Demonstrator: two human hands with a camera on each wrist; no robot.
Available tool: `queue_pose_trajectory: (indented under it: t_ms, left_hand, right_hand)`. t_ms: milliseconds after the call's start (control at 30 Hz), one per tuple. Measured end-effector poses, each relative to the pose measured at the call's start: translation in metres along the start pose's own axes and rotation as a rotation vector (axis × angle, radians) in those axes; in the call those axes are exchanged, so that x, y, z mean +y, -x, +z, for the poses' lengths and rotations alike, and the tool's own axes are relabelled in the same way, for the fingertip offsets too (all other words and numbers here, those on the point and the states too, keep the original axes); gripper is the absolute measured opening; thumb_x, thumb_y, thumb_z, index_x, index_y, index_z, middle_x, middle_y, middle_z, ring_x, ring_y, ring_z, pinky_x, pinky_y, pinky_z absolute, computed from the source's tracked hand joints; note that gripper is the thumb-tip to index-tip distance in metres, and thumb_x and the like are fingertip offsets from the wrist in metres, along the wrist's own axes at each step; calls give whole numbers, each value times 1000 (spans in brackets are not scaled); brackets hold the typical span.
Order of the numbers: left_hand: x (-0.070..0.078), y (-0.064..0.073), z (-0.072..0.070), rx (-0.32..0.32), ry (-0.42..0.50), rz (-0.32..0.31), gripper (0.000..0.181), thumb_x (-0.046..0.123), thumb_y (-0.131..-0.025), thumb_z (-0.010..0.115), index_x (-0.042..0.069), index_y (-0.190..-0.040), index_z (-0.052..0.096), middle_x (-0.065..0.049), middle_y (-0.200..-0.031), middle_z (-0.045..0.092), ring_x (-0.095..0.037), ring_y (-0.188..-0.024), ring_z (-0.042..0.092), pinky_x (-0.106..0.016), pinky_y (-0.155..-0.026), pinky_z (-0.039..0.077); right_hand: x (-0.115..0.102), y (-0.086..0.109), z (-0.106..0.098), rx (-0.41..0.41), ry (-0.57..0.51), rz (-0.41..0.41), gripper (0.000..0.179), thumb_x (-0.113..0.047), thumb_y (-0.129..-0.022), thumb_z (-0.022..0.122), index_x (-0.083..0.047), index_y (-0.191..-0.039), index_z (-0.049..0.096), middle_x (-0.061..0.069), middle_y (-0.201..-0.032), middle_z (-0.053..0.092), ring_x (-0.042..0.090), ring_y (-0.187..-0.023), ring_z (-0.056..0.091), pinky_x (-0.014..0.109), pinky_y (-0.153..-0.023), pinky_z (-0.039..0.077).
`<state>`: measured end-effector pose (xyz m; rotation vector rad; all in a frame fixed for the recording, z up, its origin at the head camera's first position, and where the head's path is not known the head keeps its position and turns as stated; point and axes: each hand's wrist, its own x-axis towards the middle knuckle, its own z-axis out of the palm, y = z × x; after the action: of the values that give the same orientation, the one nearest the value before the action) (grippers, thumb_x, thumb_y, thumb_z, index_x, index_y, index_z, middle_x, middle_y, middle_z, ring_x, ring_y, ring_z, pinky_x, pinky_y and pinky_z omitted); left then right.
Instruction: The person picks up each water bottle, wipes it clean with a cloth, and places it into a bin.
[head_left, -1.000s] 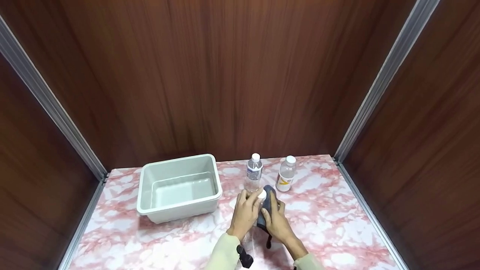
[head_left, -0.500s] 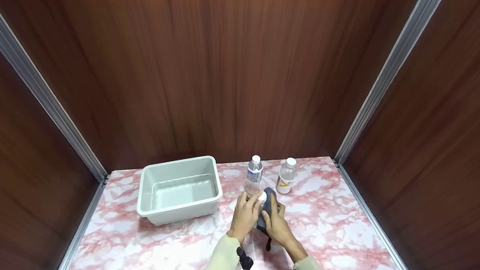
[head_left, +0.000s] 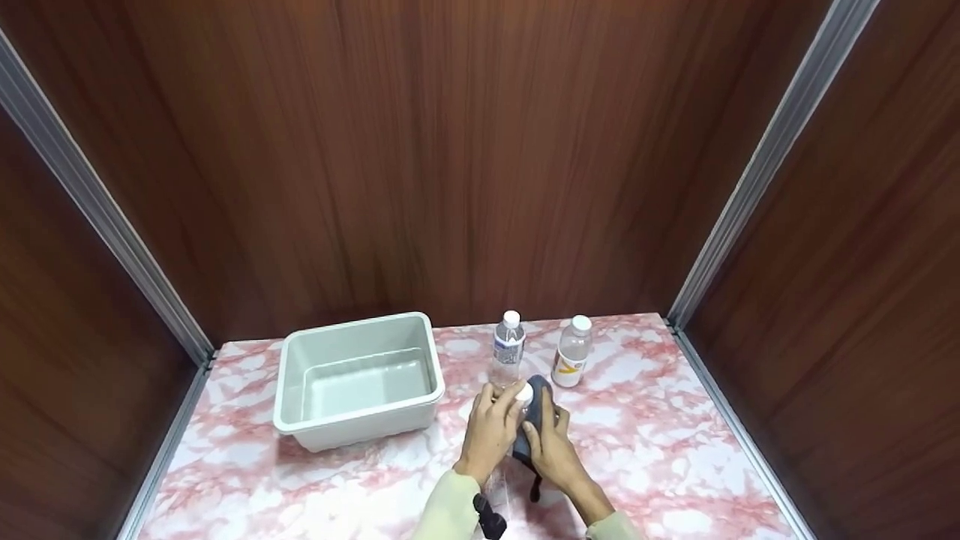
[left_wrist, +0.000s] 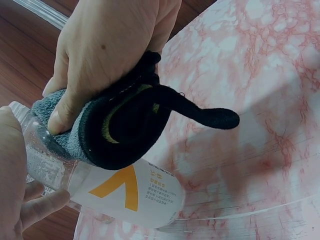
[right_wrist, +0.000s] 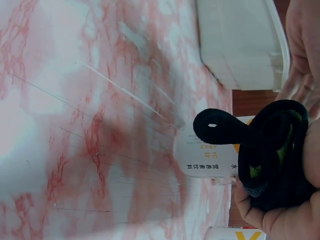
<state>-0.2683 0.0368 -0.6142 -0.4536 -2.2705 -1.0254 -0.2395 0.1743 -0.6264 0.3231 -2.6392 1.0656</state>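
Note:
A clear plastic bottle with a white cap (head_left: pixel 524 393) and a white label bearing an orange mark (left_wrist: pixel 125 192) stands between the two hands. My left hand (head_left: pixel 491 429) grips its upper part, fingers around the neck area. In my right hand (head_left: pixel 556 450) is a folded grey cloth (head_left: pixel 535 412) with black edging, held against the bottle's right side. A black loop (left_wrist: pixel 210 115) hangs off the cloth, seen in both wrist views. In the left wrist view, the bottle's base meets the tabletop. Hands and cloth partly hide the bottle in the head view.
Behind the hands stand a water bottle with a blue label (head_left: pixel 508 349) and another white-capped bottle (head_left: pixel 574 352) with a yellow mark. A pale grey plastic bin (head_left: pixel 364 416) is to the left. Brown wood-grain panels (head_left: pixel 480 165) enclose the marbled pink-and-white table (head_left: pixel 660 450).
The head view has shifted slightly, so everything appears a little lower than a second ago. Both hands keep their holds, and the cloth and bottle stay nearly in place.

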Motion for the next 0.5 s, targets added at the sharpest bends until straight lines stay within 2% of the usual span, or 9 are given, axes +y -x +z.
queue_pose_trajectory:
  t_ms: [167, 500]
  left_hand:
    - [-1, 0, 1, 15, -7, 19, 33, 21, -99, 62, 19, -131, 69, -6, -97, 57, -19, -86, 59, -36, -81, 52]
    - [0, -1, 0, 22, -9, 17, 32, 23, -98, 64, 19, -129, 70, -6, -95, 57, -19, -83, 58, -36, -78, 51]
  right_hand:
    - [0, 2, 3, 9, 3, -3, 64, -15, -105, 50, 9, -153, 17, 42, -129, 37, 46, -89, 67, 52, -71, 59]
    - [2, 5, 7, 0, -10, 16, 65, -15, -105, 49, 10, -153, 13, 40, -127, 37, 42, -89, 66, 50, -72, 59]
